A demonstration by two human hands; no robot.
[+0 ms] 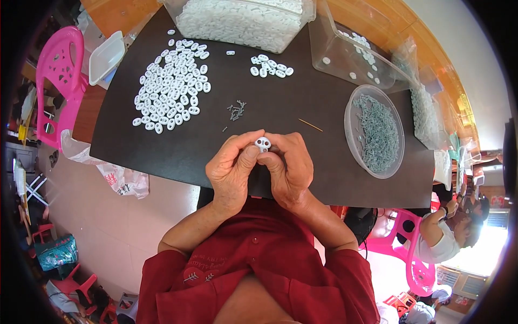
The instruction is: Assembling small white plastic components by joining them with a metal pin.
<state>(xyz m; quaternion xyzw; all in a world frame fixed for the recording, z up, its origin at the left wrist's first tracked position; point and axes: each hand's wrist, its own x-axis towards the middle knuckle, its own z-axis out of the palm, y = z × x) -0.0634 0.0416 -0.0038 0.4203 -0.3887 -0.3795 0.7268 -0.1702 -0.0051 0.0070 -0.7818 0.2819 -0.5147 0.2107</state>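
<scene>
Evidently for steadiness, the left hand (231, 166) and right hand (291, 168) share one grip, pinching a white piece (263, 143) between them; beyond the grip lie screws (236, 112), probably for easy reach, on the counter (329, 162).

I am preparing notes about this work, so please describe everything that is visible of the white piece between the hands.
The white piece is small, smooth and apparently plastic. Its upper part is rounded, with two dark openings side by side; below, a narrower part shows, though fingers cover some of it. The left hand and right hand pinch it from both sides with their fingertips, above the table near its edge. Its back is hidden.
</scene>
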